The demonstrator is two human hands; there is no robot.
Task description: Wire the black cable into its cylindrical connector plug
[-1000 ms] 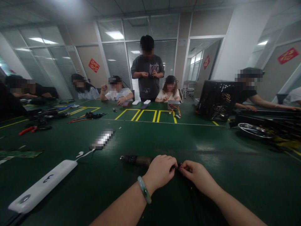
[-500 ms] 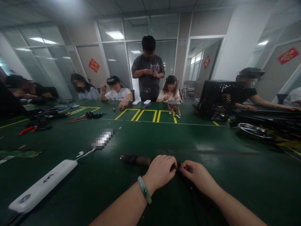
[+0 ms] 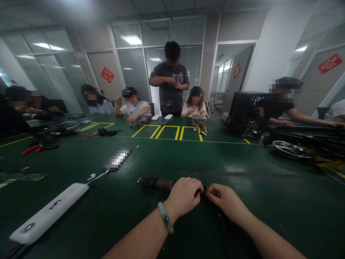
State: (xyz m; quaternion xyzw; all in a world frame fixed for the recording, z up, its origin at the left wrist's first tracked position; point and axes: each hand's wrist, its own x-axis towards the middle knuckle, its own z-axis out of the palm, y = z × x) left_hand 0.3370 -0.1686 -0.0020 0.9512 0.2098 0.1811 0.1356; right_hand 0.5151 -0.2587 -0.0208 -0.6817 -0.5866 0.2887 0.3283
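Black and small, a piece (image 3: 198, 192) sits in the closed fingers of the left hand (image 3: 184, 192); just beside, the right hand (image 3: 226, 198) presses its fingertips together, on what I cannot tell. Neither hand has shifted, suggesting fine, steady work. Left of the fingers lies a dark cylinder (image 3: 164, 185), partly hidden.

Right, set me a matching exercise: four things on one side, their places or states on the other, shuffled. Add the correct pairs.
Column one:
1. Pale green ring-shaped bangle
2. Long white block with rounded ends
3. Shiny round metal dish
4. Dark cylindrical tool with a silver tip

Column two:
A. Right side of the picture
B. Partly hidden by the left hand
C. Around a wrist
D. Lower left of the picture

Pairs: 1-C, 2-D, 3-A, 4-B
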